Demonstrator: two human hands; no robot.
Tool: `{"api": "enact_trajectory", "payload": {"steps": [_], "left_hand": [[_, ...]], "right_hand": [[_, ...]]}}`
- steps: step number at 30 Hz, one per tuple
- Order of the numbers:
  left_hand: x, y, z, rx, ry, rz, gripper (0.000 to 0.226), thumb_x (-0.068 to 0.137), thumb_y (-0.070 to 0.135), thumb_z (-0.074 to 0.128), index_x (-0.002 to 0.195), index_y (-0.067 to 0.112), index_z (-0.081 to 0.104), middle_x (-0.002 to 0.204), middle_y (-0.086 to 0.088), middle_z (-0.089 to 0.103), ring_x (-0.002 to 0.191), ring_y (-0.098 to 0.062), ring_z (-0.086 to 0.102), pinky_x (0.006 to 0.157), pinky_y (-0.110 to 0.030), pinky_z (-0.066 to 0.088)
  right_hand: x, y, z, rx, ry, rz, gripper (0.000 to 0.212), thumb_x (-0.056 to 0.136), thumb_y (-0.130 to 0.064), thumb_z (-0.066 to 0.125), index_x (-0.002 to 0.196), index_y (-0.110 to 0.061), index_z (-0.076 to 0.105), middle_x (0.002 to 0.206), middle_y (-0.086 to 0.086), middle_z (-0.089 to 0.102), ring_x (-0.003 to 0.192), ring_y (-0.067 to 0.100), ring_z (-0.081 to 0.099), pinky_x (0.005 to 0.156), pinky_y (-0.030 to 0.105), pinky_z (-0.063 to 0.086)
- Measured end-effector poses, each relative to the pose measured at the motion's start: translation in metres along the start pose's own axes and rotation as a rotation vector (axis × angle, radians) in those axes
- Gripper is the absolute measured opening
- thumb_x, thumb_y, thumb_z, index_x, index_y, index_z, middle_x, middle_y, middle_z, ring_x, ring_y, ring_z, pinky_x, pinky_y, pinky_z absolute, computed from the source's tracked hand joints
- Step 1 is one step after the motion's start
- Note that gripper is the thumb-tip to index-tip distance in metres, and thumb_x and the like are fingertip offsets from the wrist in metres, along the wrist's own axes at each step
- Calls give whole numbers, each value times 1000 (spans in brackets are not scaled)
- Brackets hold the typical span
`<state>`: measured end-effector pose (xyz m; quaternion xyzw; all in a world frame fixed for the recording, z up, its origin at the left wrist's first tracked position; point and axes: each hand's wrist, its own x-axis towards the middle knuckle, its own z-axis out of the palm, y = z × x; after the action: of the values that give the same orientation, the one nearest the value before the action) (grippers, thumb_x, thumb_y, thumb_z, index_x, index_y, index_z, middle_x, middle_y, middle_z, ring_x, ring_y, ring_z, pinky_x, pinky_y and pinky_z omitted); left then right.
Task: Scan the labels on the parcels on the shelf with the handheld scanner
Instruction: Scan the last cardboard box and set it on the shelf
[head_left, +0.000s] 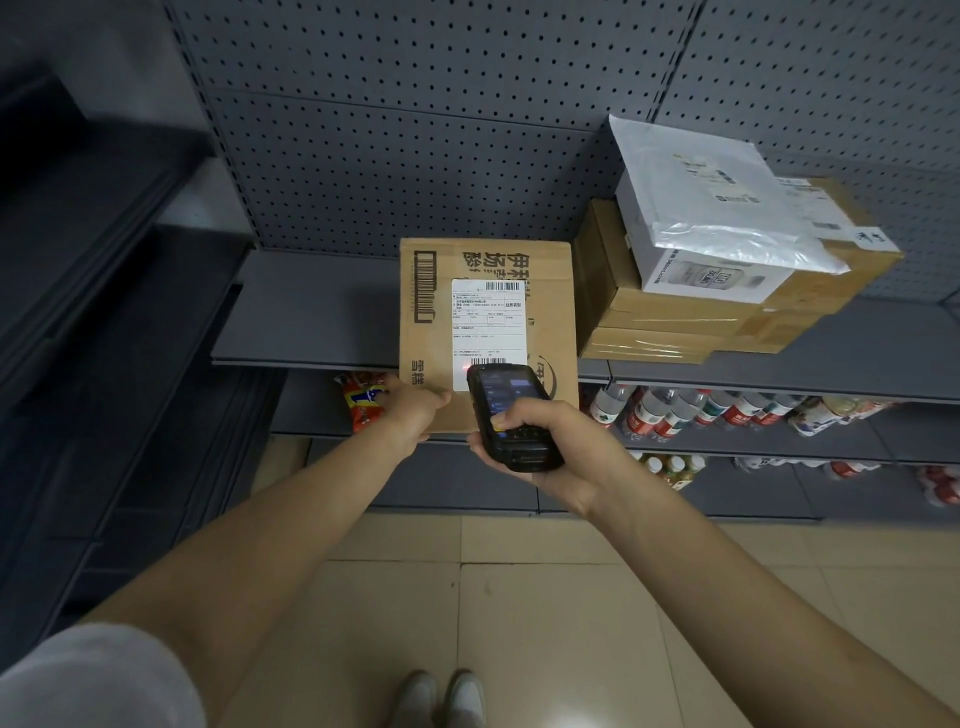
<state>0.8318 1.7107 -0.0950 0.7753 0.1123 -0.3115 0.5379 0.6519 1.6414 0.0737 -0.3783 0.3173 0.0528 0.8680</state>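
Head view. Cardboard box (488, 332): tilted half off the shelf (311, 312), just ahead of both hands; stiff, probably light; best held at its lower edge. Left hand (415, 410) grips that lower left corner. Right hand (540, 447) wraps the scanner (511, 415), red spot on the label (488, 332). Stacked parcels (727, 270): further right.

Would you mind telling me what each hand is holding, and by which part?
The right hand holds the handheld scanner by its lower keypad end. The left hand has its grip on the cardboard parcel at the near-left bottom corner.
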Motion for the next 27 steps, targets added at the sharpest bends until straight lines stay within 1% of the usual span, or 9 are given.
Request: {"api": "enact_trajectory", "payload": {"steps": [2, 7, 12, 14, 17, 21, 22, 24, 27], "left_hand": [[0, 0, 0, 0, -8, 2, 75, 83, 18, 75, 140, 17, 28, 143, -12, 39, 125, -33, 50, 81, -46, 56], [-2, 1, 0, -17, -36, 3, 71, 85, 16, 73, 139, 17, 28, 142, -12, 39, 126, -32, 49, 79, -44, 53], [-3, 1, -2, -6, -32, 3, 75, 83, 17, 75, 141, 18, 27, 143, -13, 38, 126, -33, 48, 77, -44, 54], [-3, 1, -1, -11, -37, 10, 76, 84, 16, 74, 143, 16, 25, 144, -13, 37, 127, -33, 48, 79, -44, 54], [-5, 1, -2, -10, -37, -4, 78, 84, 17, 74, 144, 17, 24, 144, -12, 37, 127, -33, 48, 83, -47, 55], [-6, 2, -5, -13, -41, 7, 78, 82, 19, 76, 141, 18, 27, 142, -12, 40, 124, -32, 50, 74, -41, 54], [-7, 2, -6, -12, -43, 17, 76, 82, 20, 77, 141, 18, 28, 141, -12, 41, 124, -32, 50, 74, -40, 54], [-7, 4, -7, -2, -45, 49, 72, 83, 22, 76, 139, 15, 31, 139, -11, 43, 123, -31, 51, 76, -38, 56], [-8, 13, -9, -23, -65, 86, 65, 85, 22, 75, 135, 12, 34, 136, -7, 49, 123, -27, 53, 85, -42, 58]], "right_hand": [[1, 0, 0, -6, 11, 0, 15, 83, 12, 52, 94, 4, 59, 86, 18, 65, 83, 29, 64, 72, 34, 60], [-1, 1, 0, -22, 24, -4, 16, 83, 12, 54, 94, 2, 59, 87, 17, 65, 86, 30, 64, 77, 36, 59], [-1, 2, 0, -17, 32, -12, 16, 83, 12, 54, 95, 1, 59, 89, 18, 65, 87, 30, 64, 75, 35, 59], [0, 2, -1, -15, 34, -18, 16, 84, 12, 53, 95, 1, 58, 89, 18, 64, 85, 30, 64, 75, 35, 60], [2, 3, -2, -22, 28, -26, 16, 83, 12, 54, 94, 1, 59, 85, 17, 65, 84, 29, 64, 77, 36, 59], [7, 5, -8, -42, 17, -46, 16, 83, 11, 55, 94, 2, 61, 72, 13, 72, 84, 29, 66, 80, 37, 60], [10, 6, -10, -59, 16, -56, 18, 82, 11, 57, 98, 2, 61, 74, 13, 73, 84, 29, 67, 80, 37, 60], [15, 8, -13, -108, 25, -88, 32, 79, 9, 61, 110, 1, 60, 86, 15, 72, 85, 29, 70, 80, 38, 59], [24, 7, -20, -221, 93, -138, 46, 76, 7, 65, 120, -4, 57, 101, 22, 70, 88, 31, 70, 79, 38, 59]]}}
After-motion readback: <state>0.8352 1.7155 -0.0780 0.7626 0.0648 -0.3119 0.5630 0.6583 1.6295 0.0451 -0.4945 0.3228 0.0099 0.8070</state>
